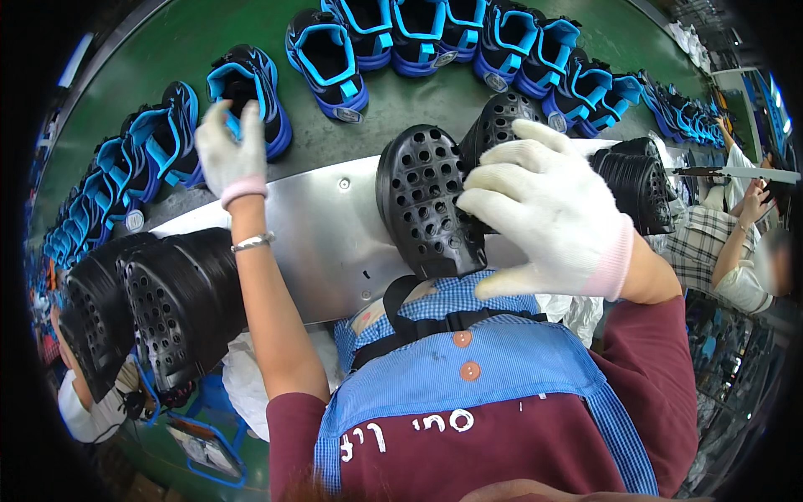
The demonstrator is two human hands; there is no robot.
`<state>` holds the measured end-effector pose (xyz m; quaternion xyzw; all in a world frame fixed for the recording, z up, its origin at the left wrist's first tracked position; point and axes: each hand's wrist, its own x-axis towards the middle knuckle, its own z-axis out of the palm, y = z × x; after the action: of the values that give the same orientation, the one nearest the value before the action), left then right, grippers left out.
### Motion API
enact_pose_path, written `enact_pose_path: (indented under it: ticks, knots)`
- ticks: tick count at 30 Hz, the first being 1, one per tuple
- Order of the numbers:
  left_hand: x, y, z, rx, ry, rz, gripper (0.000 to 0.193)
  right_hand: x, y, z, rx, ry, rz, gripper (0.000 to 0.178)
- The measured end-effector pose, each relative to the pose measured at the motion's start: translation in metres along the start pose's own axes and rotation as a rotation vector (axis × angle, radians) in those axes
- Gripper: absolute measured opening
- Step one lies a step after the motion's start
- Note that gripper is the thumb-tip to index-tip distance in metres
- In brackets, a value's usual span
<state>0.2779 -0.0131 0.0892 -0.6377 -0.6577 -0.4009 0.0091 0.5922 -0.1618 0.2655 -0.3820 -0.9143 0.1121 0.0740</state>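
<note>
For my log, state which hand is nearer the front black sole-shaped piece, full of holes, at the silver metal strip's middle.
Right. The white-gloved right hand is by the black piece's right edge. The white-gloved left hand is farther left, at a blue-lined black shoe.

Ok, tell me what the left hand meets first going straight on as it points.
The left hand would probably meet the black-and-blue shoe ahead; depth is unclear, so they may be touching.

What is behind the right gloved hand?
Behind the right hand, the upper part of a black holed piece shows above the fingers. A nearer black holed piece overlaps its left side. The hand covers the rest, so its lower part cannot be seen.
</note>
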Motion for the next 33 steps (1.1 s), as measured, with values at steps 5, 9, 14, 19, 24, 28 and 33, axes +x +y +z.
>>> enact_pose_path:
  ticks: [5,9,14,19,24,28,33]
  knots:
    - [-0.020,-0.009,-0.015,0.277,-0.176,0.038,0.026,-0.001,-0.016,0.014,-0.117,-0.007,0.064,0.063]
    - [-0.020,-0.007,-0.027,0.350,-0.165,-0.009,0.027,-0.006,-0.011,0.015,-0.078,0.080,-0.020,0.049]
    - [-0.036,0.039,-0.048,0.209,-0.003,0.024,0.045,-0.024,-0.014,-0.012,-0.053,0.034,-0.006,0.052]
    - [-0.061,0.109,-0.090,-1.410,-0.656,-0.400,0.059,-0.023,-0.031,-0.037,0.050,0.139,-0.094,0.064]
    - [-0.076,0.152,-0.126,-2.063,-0.944,-0.623,0.066,-0.004,-0.046,-0.038,0.207,0.155,-0.118,0.069]
    - [-0.073,0.145,-0.133,-2.115,-0.673,-0.653,0.059,0.019,-0.045,-0.032,0.357,-0.019,0.080,0.066]
    - [-0.067,0.131,-0.121,-1.892,-0.358,-0.638,0.044,0.044,-0.045,-0.020,0.356,-0.062,0.146,0.062]
